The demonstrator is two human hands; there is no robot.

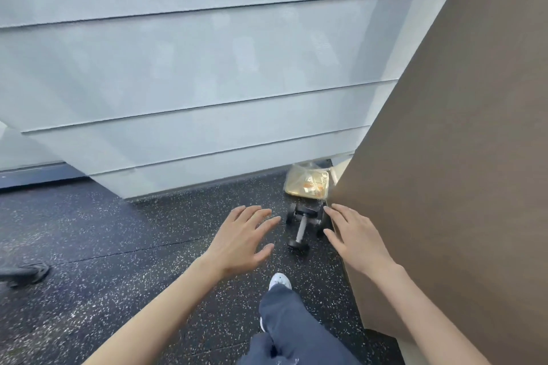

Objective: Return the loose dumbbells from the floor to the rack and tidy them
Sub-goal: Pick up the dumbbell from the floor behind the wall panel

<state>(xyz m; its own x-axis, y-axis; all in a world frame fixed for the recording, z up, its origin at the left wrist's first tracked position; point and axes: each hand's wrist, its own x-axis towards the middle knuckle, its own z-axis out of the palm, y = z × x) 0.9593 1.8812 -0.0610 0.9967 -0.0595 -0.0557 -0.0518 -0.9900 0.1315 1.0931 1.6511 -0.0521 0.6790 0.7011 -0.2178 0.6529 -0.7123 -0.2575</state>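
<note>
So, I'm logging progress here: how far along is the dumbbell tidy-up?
Done: nothing visible; the dumbbells lie on the speckled floor by the wall. In hand: left hand and right hand reach toward them, open, holding nothing. Left: grasp, carry to the rack, which is out of view.

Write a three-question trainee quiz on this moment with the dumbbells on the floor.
1. True or false: the left hand grips one of the dumbbells.
2. Where do the dumbbells lie? A) on a rack; B) on the speckled floor beside the brown panel; C) on a bench.
3. Fill in: just behind the dumbbells, by the wall, sits a clear plastic ____.

Key
1. False: the left hand and the right hand are both spread open above the floor and hold nothing.
2. B.
3. container.
</note>
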